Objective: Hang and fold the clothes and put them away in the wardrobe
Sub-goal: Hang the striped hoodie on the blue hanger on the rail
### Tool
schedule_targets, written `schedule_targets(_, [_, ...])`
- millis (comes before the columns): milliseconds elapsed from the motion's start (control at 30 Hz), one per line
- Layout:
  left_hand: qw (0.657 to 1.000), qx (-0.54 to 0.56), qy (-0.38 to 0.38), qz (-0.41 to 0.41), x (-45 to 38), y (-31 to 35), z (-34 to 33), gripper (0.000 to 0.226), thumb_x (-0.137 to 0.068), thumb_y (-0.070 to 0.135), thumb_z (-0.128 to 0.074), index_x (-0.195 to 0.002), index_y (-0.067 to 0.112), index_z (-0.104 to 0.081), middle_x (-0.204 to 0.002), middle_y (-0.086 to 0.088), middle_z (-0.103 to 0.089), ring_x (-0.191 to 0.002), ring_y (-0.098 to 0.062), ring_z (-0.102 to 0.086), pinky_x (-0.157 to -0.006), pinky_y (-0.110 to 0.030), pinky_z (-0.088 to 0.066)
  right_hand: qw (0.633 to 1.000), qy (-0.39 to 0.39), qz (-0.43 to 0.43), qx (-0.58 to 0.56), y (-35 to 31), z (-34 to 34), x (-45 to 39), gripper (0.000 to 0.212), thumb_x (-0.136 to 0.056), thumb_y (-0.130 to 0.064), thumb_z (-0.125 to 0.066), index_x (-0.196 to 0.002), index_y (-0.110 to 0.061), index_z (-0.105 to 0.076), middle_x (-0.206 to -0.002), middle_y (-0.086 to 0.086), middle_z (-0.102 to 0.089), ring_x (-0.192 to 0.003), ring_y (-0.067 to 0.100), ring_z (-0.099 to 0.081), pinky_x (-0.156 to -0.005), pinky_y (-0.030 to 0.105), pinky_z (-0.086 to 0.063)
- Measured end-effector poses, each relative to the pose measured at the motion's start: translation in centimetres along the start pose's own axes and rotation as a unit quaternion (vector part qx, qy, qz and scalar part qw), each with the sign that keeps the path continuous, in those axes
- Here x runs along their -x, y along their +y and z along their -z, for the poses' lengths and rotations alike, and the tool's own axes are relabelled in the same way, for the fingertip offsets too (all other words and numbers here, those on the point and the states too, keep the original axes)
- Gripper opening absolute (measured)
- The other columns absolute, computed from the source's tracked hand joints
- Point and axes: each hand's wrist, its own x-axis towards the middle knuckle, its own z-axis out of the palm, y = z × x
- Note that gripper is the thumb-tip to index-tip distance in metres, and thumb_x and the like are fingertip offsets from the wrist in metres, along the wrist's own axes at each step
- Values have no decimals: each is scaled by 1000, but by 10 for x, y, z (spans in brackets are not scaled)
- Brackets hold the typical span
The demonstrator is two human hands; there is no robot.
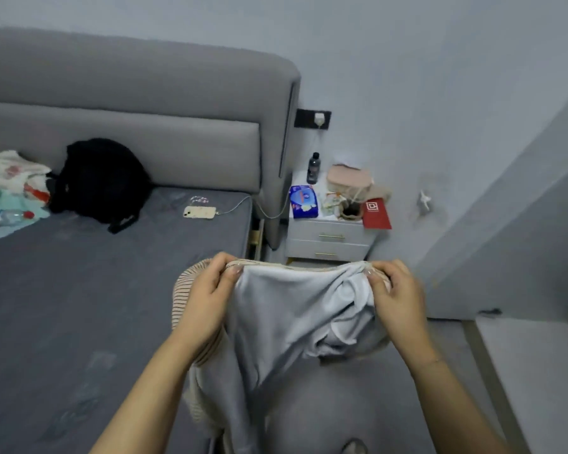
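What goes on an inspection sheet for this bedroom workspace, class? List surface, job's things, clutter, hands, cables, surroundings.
Surface: grey bed, mostly bare.
Job's things: garment, pale with striped edge, held up by its top edge; clothes pile by the headboard.
Clutter: black backpack and phone on the bed.
Hands: left hand and right hand each pinch the garment.
Cables: charger cable runs from the phone toward the socket.
Surroundings: crowded nightstand, grey wall.
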Motion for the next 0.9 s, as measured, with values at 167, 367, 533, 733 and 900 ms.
schedule_targets(167, [986,38,-137,-87,-55,100,-99,16,-100,11,-51,-86,15,-58,-79,12,-57,-78,4,-50,-73,-11,-38,995,-55,-88,7,54,99,-20,12,-81,-14,-77,-84,-24,-70,-83,-6,-62,-78,13,-58,-71,24,-43])
schedule_targets(367, [925,21,-307,-220,-90,207,-235,16,-95,24,-54,-93,11,-65,-88,2,-64,-89,-13,-60,-83,-26,-44,982,-138,-68,-109,94,185,-43,27,-80,-25,-79,-104,-20,-69,-101,-5,-63,-97,7,-62,-89,19,-48])
schedule_targets(533, [885,-62,-302,-348,-122,242,-322,9,-95,25,-62,-94,17,-66,-89,8,-65,-89,-7,-60,-81,-24,-46,986,154,-36,50,143,250,-60,13,-95,-6,-55,-95,-8,-67,-92,5,-67,-85,22,-62,-78,40,-50])
schedule_targets(733, [830,-246,-297,-402,-189,229,-412,25,-82,4,-68,-104,16,-68,-101,1,-55,-86,-8,-51,-75,-11,-38,962,264,-18,67,166,335,-84,10,-93,-15,-64,-96,-10,-72,-91,-1,-71,-84,13,-64,-79,27,-50])
schedule_targets(900, [827,-229,-311,-408,-233,230,-504,24,-80,-2,-62,-101,11,-64,-100,-5,-55,-87,-28,-57,-72,-36,-46,939,334,-73,43,191,395,-96,5,-88,-21,-70,-88,-20,-74,-82,-16,-70,-82,3,-65,-79,17,-50])
